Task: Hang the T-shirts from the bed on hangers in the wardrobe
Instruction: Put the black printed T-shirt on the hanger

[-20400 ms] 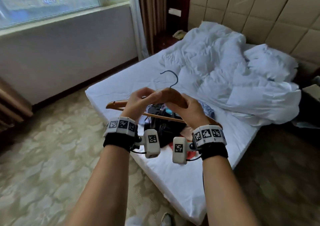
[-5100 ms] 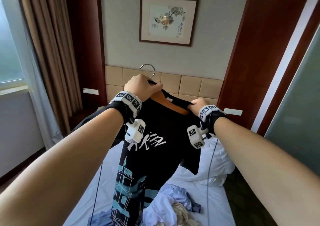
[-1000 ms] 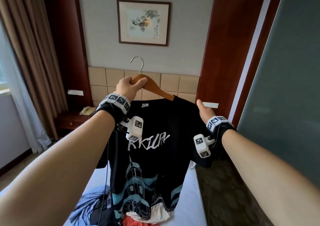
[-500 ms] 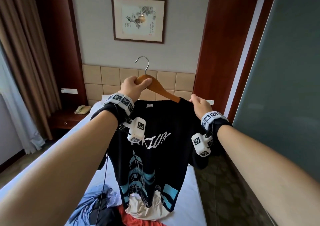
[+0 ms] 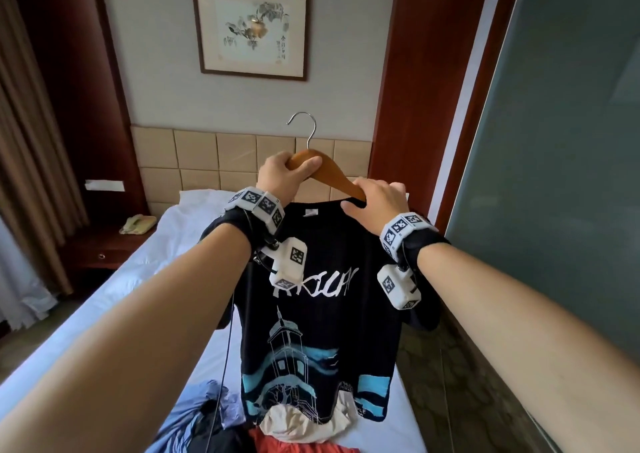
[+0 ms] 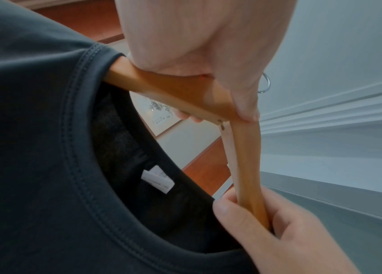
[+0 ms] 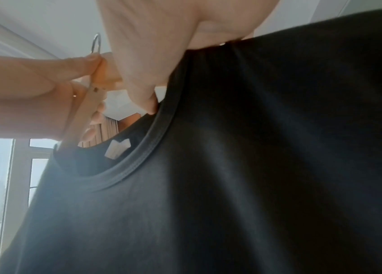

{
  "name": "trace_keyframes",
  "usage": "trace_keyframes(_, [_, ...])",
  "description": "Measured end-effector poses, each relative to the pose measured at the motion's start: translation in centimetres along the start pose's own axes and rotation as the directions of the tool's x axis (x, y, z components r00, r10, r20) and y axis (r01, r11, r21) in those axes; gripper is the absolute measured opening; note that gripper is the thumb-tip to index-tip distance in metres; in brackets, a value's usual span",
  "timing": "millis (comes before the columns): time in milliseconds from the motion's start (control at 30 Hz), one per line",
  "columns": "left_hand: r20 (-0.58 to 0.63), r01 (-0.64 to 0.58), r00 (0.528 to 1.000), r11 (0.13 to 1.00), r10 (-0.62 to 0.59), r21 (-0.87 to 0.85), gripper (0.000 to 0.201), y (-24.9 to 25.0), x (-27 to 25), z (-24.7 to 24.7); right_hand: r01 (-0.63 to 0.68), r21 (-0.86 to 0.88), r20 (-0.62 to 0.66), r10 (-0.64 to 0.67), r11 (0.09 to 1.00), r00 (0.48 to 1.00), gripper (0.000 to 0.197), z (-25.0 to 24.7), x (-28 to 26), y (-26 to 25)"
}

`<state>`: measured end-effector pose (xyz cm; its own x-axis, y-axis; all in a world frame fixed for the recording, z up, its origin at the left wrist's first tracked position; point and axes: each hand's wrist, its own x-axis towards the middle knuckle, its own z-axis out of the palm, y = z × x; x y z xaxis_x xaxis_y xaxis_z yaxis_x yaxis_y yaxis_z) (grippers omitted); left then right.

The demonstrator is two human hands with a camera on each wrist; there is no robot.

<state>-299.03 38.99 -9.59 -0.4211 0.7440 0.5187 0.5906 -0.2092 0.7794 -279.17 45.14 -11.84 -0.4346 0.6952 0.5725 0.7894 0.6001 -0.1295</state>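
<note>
Two hands: left hand [image 5: 284, 175] grips the wooden hanger [image 5: 329, 175] at its apex, under the metal hook [image 5: 304, 127]; right hand [image 5: 377, 200] pinches the black T-shirt [image 5: 322, 300] collar against the hanger's right arm.
Shirt position: hangs in the air over the bed [image 5: 166, 262], left shoulder on the hanger, right arm part bare.
Doing it well: I would draw the collar out along the bare arm until the shoulder seam seats, hanger level.
Writing: white chest lettering, unclear; neck tag [image 6: 158, 178] unreadable.
Bed: more clothes [image 5: 214, 414] heaped on the sheet.
Far: wardrobe not seen.
</note>
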Motion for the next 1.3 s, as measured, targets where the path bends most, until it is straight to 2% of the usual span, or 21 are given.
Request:
trace_keyframes(133, [0.061,-0.021,0.998,0.999,0.024,-0.049,0.053,-0.7,-0.4,-0.4,-0.042,0.093,-0.032,0.045,0.995,0.998,0.020,0.4,-0.2,-3.0])
trace_keyframes(300, [0.160,-0.072,0.984,0.997,0.073,-0.012,0.046,-2.2,-0.9,-1.6,-0.130,0.061,-0.084,0.135,0.990,0.987,0.016,0.8,-2.0,-4.9])
trace_keyframes(400, [0.215,-0.039,0.976,0.994,0.016,0.103,0.068,-3.4,-1.7,-2.2,-0.188,0.060,-0.117,0.194,0.980,0.974,0.017,1.0,-3.5,-5.2])
trace_keyframes(500, [0.289,0.009,0.957,0.997,-0.030,0.073,0.092,-4.5,-2.5,-1.8,-0.253,0.086,-0.165,0.264,0.964,0.950,0.017,1.1,-5.0,-5.2])
trace_keyframes(667, [0.402,-0.041,0.914,0.998,0.054,-0.042,0.070,-3.7,-4.5,0.1,-0.339,0.091,-0.192,0.351,0.936,0.917,0.017,0.5,-7.9,-4.5])
trace_keyframes(767, [0.442,-0.084,0.890,0.993,0.111,-0.080,0.069,-2.9,-5.4,1.9,-0.397,0.103,-0.217,0.410,0.912,0.886,0.024,-0.5,-9.7,-3.5])
trace_keyframes(833, [0.485,-0.107,0.863,0.989,0.143,-0.102,0.062,-2.4,-6.0,3.1,-0.440,0.106,-0.232,0.452,0.892,0.861,0.026,-1.3,-11.0,-2.6])
trace_keyframes(900, [0.517,-0.155,0.834,0.981,0.192,-0.115,0.041,-1.8,-6.8,4.5,-0.488,0.105,-0.255,0.497,0.867,0.829,0.026,-2.2,-12.4,-1.8])
trace_keyframes(967, [0.494,-0.193,0.836,0.971,0.237,-0.139,0.030,-1.1,-7.9,5.9,-0.539,0.106,-0.283,0.545,0.835,0.789,0.025,-3.2,-14.0,-0.7])
trace_keyframes(1033, [0.471,-0.183,0.847,0.967,0.247,-0.178,0.030,-0.1,-9.1,7.4,-0.598,0.090,-0.309,0.593,0.797,0.744,0.022,-4.3,-15.6,0.6])
trace_keyframes(1233, [0.519,-0.067,0.804,0.911,0.291,-0.407,0.034,3.6,-13.9,12.0,-0.727,0.120,-0.396,0.704,0.676,0.589,0.010,-8.7,-21.8,3.8])
trace_keyframes(1300, [0.550,-0.032,0.779,0.895,0.301,-0.445,0.032,5.4,-16.1,13.8,-0.746,0.128,-0.414,0.718,0.654,0.559,0.009,-10.4,-24.5,5.0])
